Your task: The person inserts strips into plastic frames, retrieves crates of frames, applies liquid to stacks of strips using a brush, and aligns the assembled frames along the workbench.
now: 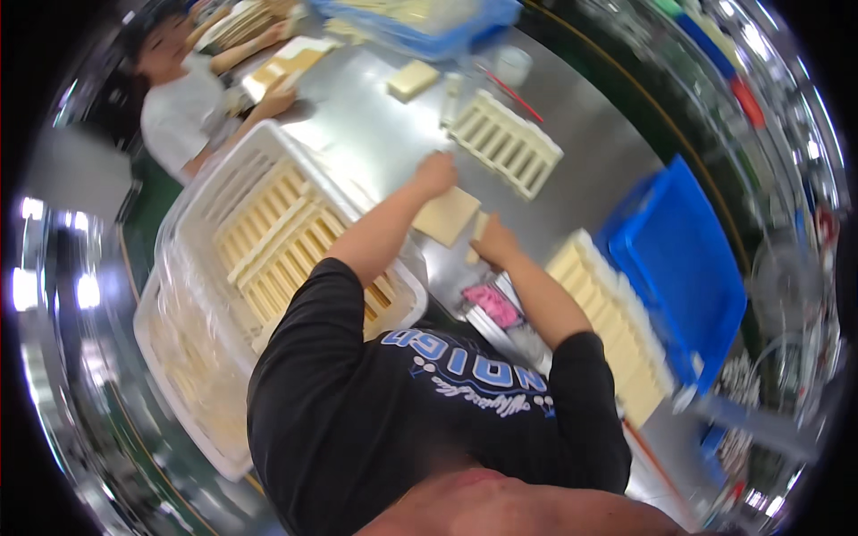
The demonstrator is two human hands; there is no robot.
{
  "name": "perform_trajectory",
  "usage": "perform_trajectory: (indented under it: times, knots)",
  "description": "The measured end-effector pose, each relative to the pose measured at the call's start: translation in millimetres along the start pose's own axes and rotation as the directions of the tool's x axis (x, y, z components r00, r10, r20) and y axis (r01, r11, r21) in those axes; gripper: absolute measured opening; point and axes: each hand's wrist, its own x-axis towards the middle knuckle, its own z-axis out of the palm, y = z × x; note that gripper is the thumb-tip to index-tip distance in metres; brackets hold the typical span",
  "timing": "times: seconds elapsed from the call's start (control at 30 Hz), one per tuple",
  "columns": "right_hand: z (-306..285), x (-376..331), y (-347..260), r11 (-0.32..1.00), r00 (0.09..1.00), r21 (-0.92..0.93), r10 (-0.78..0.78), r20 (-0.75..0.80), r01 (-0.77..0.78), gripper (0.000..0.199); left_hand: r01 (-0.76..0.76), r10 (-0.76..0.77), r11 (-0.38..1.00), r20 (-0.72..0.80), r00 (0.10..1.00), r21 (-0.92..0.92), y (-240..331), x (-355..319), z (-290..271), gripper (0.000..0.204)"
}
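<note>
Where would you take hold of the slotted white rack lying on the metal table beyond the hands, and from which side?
Probably by its two long side rails, from above. The slotted white rack lies flat on the metal table, so nothing can get under it. Its long edges are bare, with only a cream block and a red stick off its far end. The left hand is nearest.

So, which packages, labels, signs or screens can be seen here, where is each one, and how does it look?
Pink packet: on the metal table near the person's chest, small, crinkled, bright pink.
White crate: left of the left hand, rectangular, holds cream slotted trays.
Blue bin: right of the right hand, rectangular, plain blue.
Blue tray: far edge of the table, shallow, blue.
No sign or screen is visible.
</note>
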Motion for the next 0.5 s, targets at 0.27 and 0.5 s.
perform_trajectory:
  times: [0.27, 0.5]
  knots:
    - [-5.4, -6.6, -12.4, 0.994, 0.993, 0.021, -0.106, -0.059, 0.107, 0.074, 0.065, -0.066, 0.998, 0.089, 0.994, 0.015, 27.2, -8.6, -12.3, 0.025]
    - [46.6, 50.5, 66.5, 0.629, 0.515, -0.384, -0.776, -0.365, 0.676, 0.055, -0.057, 0.727, 0.621, 0.547, 0.416, -0.781, 218.3, -48.2, -59.9, 0.030]
